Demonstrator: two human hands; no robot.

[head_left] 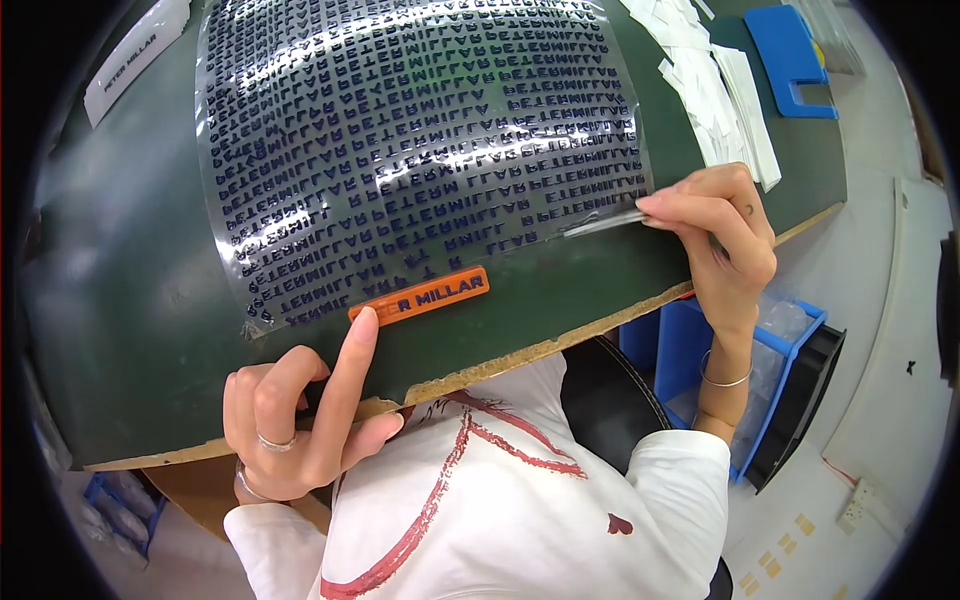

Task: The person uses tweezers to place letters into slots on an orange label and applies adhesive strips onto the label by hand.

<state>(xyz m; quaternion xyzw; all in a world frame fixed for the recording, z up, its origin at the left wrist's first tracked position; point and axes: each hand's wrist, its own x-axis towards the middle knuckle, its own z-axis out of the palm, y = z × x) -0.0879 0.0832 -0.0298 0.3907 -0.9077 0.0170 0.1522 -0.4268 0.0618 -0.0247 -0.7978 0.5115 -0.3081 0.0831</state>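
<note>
An orange bar [432, 297] with dark raised-looking letters reading "ER MILLAR" lies at the lower edge of a clear sheet [222, 190]. My left hand [290, 425] rests its stretched index fingertip on the bar's left end, the fingertip covering part of it; the other fingers are bent and hold nothing. Rows of dark, mirrored letters fill the sheet, with gaps in the lowest rows. In my right hand [720, 225] thin metal tweezers [605, 222] are pinched, their tips pointing left near the sheet's lower right edge.
Everything lies on a dark green table [160, 300] with a worn front edge. White paper strips [705, 95] are piled at the upper right, beside a blue plastic holder [785, 60]. A printed white strip [137, 60] sits upper left. Blue crates [760, 390] stand below, right.
</note>
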